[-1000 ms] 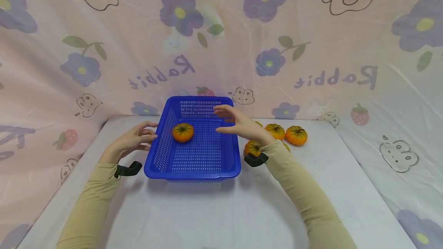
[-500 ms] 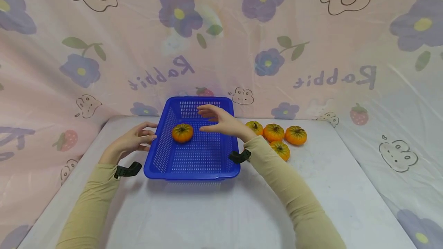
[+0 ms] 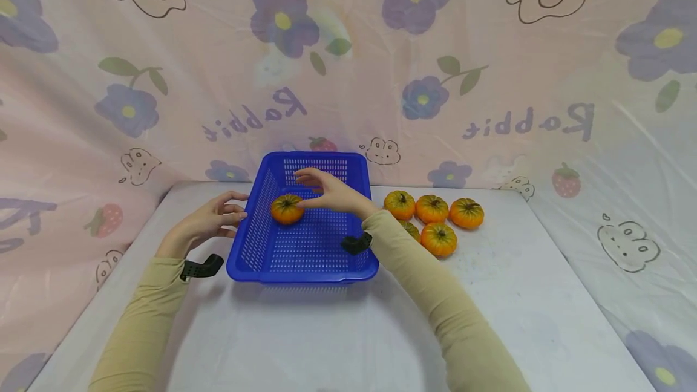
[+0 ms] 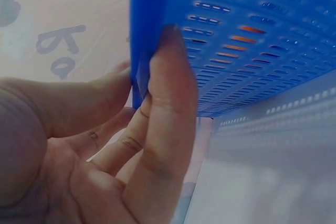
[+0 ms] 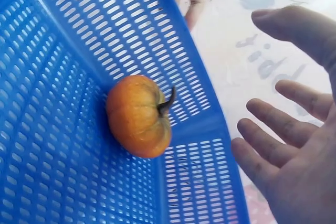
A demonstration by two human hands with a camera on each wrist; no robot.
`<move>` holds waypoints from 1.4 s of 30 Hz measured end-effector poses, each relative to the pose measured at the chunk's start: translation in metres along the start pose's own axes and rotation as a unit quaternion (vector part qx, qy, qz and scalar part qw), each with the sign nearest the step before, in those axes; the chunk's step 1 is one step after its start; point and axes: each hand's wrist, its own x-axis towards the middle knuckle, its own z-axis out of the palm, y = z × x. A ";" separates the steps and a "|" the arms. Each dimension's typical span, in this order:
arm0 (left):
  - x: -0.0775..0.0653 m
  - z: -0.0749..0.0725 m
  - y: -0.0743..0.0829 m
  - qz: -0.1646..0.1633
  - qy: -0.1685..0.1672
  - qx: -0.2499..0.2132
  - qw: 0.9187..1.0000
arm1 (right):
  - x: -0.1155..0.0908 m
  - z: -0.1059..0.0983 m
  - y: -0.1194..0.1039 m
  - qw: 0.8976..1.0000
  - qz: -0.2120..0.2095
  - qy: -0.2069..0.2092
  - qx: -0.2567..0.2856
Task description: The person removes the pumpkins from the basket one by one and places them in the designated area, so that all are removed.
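A small orange pumpkin (image 3: pixel 287 212) lies inside the blue plastic basket (image 3: pixel 304 277), near its left wall. My left hand (image 3: pixel 209 219) pinches the basket's left rim; in the left wrist view the thumb and fingers (image 4: pixel 170 124) lie on either side of the blue edge. Over the basket hovers my right hand (image 3: pixel 337 194), fingers spread and relaxed, holding nothing. Its thumb overlaps the pumpkin's edge in the head view, but the right wrist view shows the hand (image 5: pixel 294 150) apart from the pumpkin (image 5: pixel 137 116).
Several more small pumpkins (image 3: pixel 432 209) cluster on the white table (image 3: pixel 327 337) just right of the basket, one partly hidden by the right sleeve (image 3: pixel 430 283). A patterned curtain (image 3: pixel 348 77) hangs behind and at both sides. Each wrist wears a black camera mount (image 3: pixel 202 267).
My right hand has moved left, from the basket's right side to above its middle, close to the pumpkin. More pumpkins on the right have come into view. The left hand stays at the rim.
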 end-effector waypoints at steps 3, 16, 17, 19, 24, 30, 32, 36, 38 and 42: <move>0.000 0.000 0.000 0.002 -0.001 -0.002 1.000 | 0.005 0.005 0.001 1.000 0.012 -0.008 -0.005; 0.001 -0.001 0.002 0.007 -0.002 0.004 1.000 | 0.019 0.017 0.013 0.994 0.062 -0.041 -0.077; 0.001 -0.001 0.002 0.008 0.000 0.004 1.000 | 0.020 0.018 0.014 0.994 0.065 -0.039 -0.076; 0.000 -0.001 0.002 0.008 0.001 0.004 1.000 | 0.021 0.018 0.015 0.994 0.075 -0.034 -0.073; 0.000 -0.001 0.002 0.002 -0.005 0.000 1.000 | 0.025 0.020 0.022 0.992 0.103 -0.029 -0.070; 0.000 -0.001 0.001 -0.003 -0.004 -0.002 1.000 | 0.028 0.023 0.025 0.988 0.123 -0.036 -0.084; 0.000 -0.001 0.001 -0.003 -0.003 -0.002 1.000 | 0.029 0.024 0.024 0.988 0.122 -0.040 -0.084; 0.000 -0.001 0.000 -0.001 -0.004 -0.003 1.000 | 0.032 0.026 0.025 0.988 0.118 -0.043 -0.092; 0.001 -0.001 0.000 0.001 -0.004 -0.002 1.000 | 0.033 0.027 0.026 0.987 0.118 -0.041 -0.100; 0.000 0.000 0.000 0.002 -0.004 0.000 1.000 | 0.034 0.029 0.027 0.985 0.119 -0.040 -0.122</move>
